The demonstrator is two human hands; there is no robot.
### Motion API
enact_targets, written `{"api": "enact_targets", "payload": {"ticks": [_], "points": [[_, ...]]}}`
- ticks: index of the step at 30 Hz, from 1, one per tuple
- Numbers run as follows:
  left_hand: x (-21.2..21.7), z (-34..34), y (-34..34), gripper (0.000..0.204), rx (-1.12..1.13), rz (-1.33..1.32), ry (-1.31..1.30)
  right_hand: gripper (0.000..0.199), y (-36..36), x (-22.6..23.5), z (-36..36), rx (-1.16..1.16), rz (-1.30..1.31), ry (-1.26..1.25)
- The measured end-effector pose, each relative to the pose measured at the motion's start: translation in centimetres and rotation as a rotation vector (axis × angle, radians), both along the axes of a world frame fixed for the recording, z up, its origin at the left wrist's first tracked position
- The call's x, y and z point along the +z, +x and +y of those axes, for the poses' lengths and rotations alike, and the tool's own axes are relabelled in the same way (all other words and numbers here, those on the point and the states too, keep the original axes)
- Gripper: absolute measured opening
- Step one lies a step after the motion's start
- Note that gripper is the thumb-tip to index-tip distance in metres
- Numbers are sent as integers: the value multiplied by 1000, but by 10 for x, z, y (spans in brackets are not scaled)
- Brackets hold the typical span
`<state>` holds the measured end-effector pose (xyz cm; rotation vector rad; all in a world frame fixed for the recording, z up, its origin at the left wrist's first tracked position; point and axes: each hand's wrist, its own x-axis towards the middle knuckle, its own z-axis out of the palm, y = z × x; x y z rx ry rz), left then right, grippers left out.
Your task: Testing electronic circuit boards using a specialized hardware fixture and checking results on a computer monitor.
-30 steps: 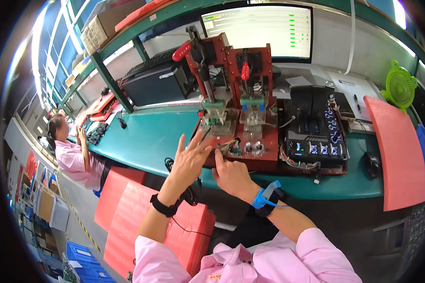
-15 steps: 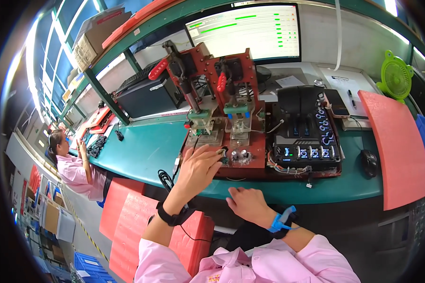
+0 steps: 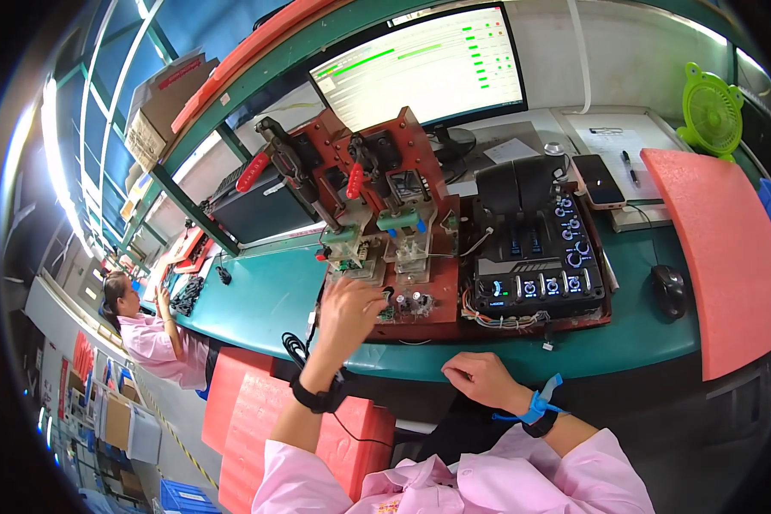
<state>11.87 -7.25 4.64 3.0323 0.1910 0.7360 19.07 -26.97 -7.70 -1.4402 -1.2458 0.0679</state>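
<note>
My left hand (image 3: pixel 349 319) is over the front left of a red test fixture (image 3: pixel 438 312), fingers bent and drawn together. Its fingertips meet a small dark round part (image 3: pixel 388 293) beside a row of metal switches (image 3: pixel 415 301); whatever they grip there is hidden. A toggle clamp with a red handle (image 3: pixel 253 172) and a second red-handled clamp (image 3: pixel 355 182) stand on the fixture. Beneath the left clamp lies a small green circuit board (image 3: pixel 346 265). My right hand (image 3: pixel 487 379) hovers by the bench's front edge, fingers curled in, with nothing visible in them.
Right of the fixture sits a black control unit (image 3: pixel 535 248) with lit knobs. A phone (image 3: pixel 598 182), a mouse (image 3: pixel 667 292), pink foam (image 3: pixel 713 265) and a green fan (image 3: pixel 713 111) lie beyond. A monitor (image 3: pixel 420 73) stands behind; a co-worker (image 3: pixel 158 338) is at far left.
The view has swung, shifting the fixture left and down. My left hand stays at the dark part, its fingers more bent. My right hand has moved right, away from the left, fingers curling tighter.
</note>
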Motion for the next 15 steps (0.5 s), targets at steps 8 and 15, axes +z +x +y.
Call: {"api": "enact_targets", "payload": {"ticks": [8,15], "points": [[-10,2,-20,8,103,-90,-70,5,-3,0,-1,-7,-43,-4],[-10,-2,-7,10,68,-99,-79,5,-5,2,-1,-25,-62,-20]]}}
